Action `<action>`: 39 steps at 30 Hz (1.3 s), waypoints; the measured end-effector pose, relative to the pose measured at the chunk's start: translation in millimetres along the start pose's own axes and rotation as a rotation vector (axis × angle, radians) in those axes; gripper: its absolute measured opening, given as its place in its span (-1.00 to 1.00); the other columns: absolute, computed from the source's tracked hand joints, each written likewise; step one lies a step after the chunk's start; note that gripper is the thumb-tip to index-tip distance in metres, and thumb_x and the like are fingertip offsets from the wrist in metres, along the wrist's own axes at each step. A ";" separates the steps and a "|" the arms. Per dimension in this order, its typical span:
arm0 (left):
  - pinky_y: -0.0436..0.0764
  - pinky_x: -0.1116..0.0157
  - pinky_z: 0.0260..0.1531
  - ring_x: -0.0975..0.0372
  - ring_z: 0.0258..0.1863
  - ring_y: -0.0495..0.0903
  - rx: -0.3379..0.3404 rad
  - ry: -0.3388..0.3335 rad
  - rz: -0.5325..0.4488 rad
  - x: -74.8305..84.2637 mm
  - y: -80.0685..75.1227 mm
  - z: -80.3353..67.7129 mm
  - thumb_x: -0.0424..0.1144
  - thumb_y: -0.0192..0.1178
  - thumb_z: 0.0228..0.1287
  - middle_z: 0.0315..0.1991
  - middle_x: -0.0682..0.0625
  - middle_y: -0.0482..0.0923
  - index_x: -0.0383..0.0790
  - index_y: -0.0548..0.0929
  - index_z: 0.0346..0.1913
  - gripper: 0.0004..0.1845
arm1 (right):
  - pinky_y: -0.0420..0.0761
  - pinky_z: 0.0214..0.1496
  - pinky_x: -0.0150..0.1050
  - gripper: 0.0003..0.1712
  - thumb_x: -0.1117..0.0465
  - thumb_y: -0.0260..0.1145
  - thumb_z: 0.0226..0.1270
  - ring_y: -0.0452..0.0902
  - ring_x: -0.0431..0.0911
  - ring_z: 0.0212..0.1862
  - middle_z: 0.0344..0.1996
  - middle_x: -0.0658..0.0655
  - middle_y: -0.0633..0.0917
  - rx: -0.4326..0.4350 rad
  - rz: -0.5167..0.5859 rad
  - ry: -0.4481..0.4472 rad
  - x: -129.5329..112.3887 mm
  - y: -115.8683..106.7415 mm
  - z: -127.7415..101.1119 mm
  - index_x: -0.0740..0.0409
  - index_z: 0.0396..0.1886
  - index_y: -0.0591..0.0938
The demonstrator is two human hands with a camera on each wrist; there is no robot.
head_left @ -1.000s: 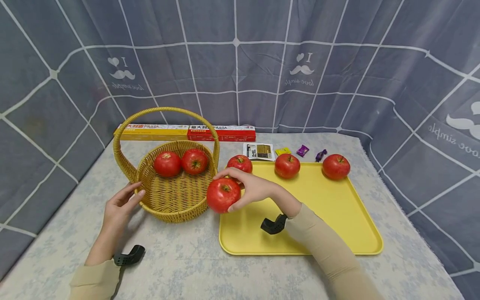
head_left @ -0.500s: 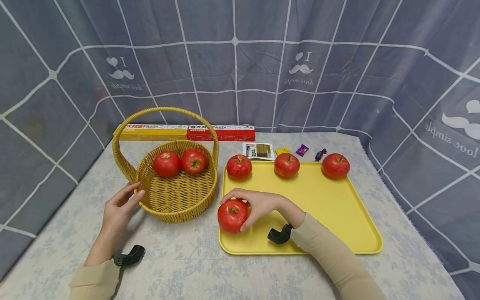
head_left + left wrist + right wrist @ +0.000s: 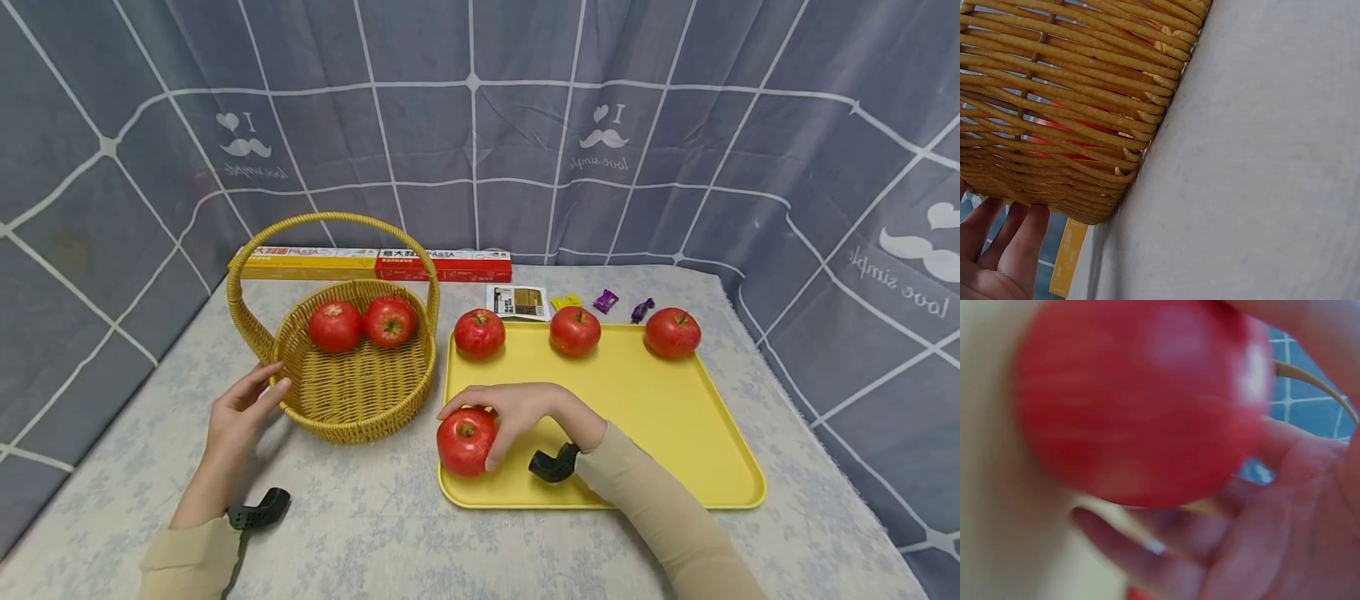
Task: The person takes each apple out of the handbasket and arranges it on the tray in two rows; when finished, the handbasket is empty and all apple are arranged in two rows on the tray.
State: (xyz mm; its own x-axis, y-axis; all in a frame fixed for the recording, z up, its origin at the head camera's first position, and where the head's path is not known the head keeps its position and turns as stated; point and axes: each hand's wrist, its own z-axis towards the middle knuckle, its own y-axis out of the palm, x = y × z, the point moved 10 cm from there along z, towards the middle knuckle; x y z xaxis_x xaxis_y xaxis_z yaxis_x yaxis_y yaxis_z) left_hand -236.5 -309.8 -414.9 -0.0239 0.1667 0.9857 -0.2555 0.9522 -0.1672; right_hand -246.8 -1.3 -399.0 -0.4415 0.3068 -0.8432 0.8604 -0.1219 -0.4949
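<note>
In the head view my left hand (image 3: 238, 421) is at the near left side of a wicker basket (image 3: 360, 429), thumb and forefinger over its rim. From the left wrist view, other fingers (image 3: 1025, 244) touch the woven outer wall. Two red apples (image 3: 335, 326) lie at the back inside the basket. My right hand (image 3: 517, 417) grips another apple (image 3: 465, 442) from above and the side, at the near left corner of a yellow tray (image 3: 637, 425). Right wrist view: that apple fills much of the picture, blurred. Whether it touches the tray I cannot tell.
Three more apples (image 3: 574, 331) stand along the tray's far edge. Behind it lie a flat white packet (image 3: 517, 302), a yellow sweet (image 3: 566, 302) and two purple sweets (image 3: 605, 300). Yellow and red pasta boxes (image 3: 442, 267) line the back, before a grey-blue curtain (image 3: 525, 142).
My right hand has carried the apple away from the basket's right rim, toward me and slightly right, down to the tray's near left corner. My left hand and the basket have stayed put.
</note>
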 end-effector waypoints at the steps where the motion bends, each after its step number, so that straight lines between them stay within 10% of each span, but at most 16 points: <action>1: 0.34 0.67 -0.02 0.20 0.42 0.02 -0.001 0.002 0.000 0.1 -0.1 -0.1 -0.08 0.21 0.28 0.47 0.03 -0.04 -0.06 0.42 0.32 -0.45 | 0.44 0.15 -0.27 -0.12 0.19 0.52 -0.06 0.35 -0.18 0.14 0.13 -0.04 0.44 -0.010 -0.014 0.018 -2.2 -2.2 0.8 0.11 0.30 0.34; 7: 0.35 0.67 -0.03 0.21 0.42 0.02 -0.007 0.015 -0.003 1.1 1.0 -0.1 -0.10 0.21 0.29 0.48 0.01 -0.05 -0.09 0.41 0.32 -0.45 | 0.38 0.23 -0.11 -0.17 0.21 0.43 0.10 0.34 0.02 0.23 0.25 0.18 0.38 0.064 -0.077 -0.028 -41.3 -34.4 12.0 0.26 0.35 0.28; 18: 0.36 0.67 -0.04 0.20 0.41 0.03 -0.002 0.019 0.009 2.6 1.0 0.3 -0.08 0.22 0.28 0.47 -0.01 -0.03 -0.12 0.42 0.31 -0.44 | 0.43 0.18 -0.27 -0.32 0.27 0.40 0.15 0.41 -0.20 0.15 0.16 0.08 0.48 0.346 0.014 -0.216 -108.1 -87.8 62.2 0.21 0.27 0.37; 39: 0.35 0.67 -0.04 0.17 0.42 0.03 0.003 0.013 0.040 2.2 0.9 0.8 -0.05 0.21 0.28 0.47 -0.02 -0.03 -0.14 0.41 0.32 -0.42 | 0.44 0.16 -0.21 -0.35 0.04 0.47 0.08 0.38 -0.09 0.19 0.19 0.10 0.47 0.940 0.237 -0.031 -23.2 -121.9 111.9 -0.02 0.19 0.47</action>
State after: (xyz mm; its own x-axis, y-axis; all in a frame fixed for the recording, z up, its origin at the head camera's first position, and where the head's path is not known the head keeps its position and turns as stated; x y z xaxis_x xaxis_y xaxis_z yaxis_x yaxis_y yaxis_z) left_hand -237.6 -308.8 -412.8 -0.0217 0.2082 0.9778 -0.2578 0.9438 -0.2067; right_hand -369.8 -99.2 -342.6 -0.3008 0.1541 -0.9411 0.3794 -0.8861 -0.2664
